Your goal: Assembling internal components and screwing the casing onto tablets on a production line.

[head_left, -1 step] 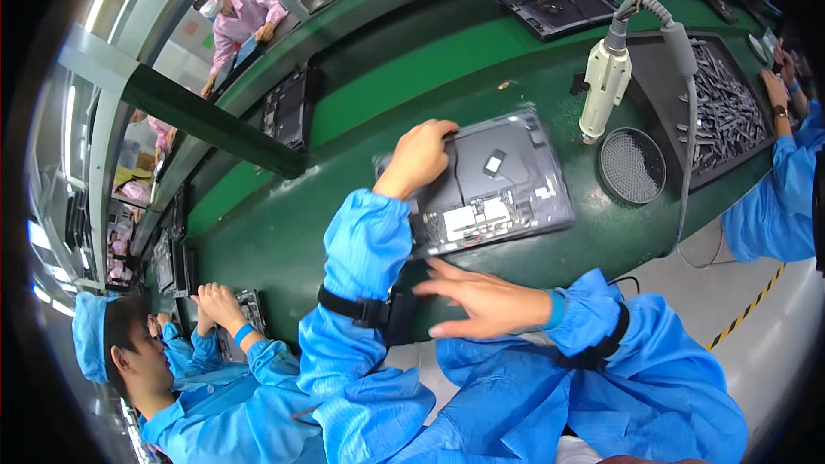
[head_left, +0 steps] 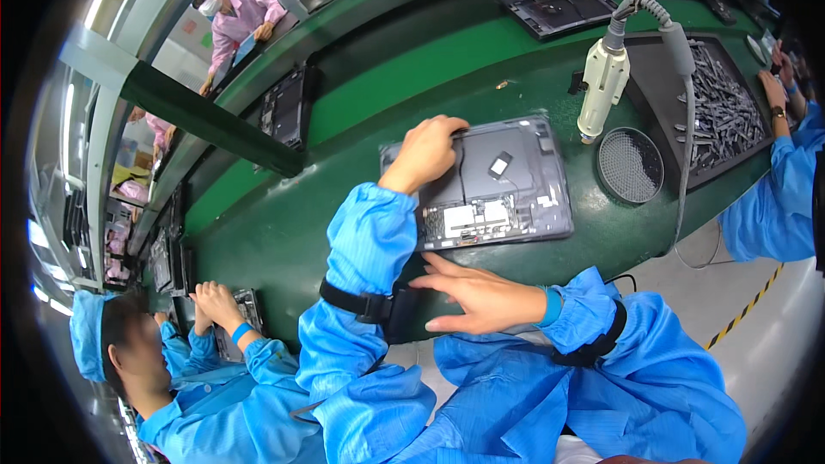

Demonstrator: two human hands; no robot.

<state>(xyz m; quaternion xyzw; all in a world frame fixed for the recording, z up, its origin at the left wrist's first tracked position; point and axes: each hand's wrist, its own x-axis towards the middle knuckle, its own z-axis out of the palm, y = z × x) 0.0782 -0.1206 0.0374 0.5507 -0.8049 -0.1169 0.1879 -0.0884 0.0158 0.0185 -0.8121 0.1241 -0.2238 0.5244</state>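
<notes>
An opened dark-grey device housing (head_left: 544, 163), flat like a tablet or laptop shell, lies on the green bench in front of me. Along its near side runs a circuit board (head_left: 464, 220) with pale shields, and a small black-and-white square part (head_left: 499, 165) sits in its middle. My left hand (head_left: 425, 153) bends its fingers over the far left edge of the housing, gripping it; the fingertips are partly hidden. Closer to my body, my right hand (head_left: 485, 296) has its fingers spread, just short of the housing's near edge, holding nothing.
A pale electric screwdriver (head_left: 605, 86) hangs above a round dish of small screws (head_left: 631, 167). Further right, a black tray (head_left: 655, 60) carries many small grey parts. Co-workers (head_left: 206, 387) sit at left and right. A dark green post (head_left: 215, 125) stands at left.
The housing has turned slightly and shifted a little to the right, and my left hand has moved right with it. My right hand has barely moved.
</notes>
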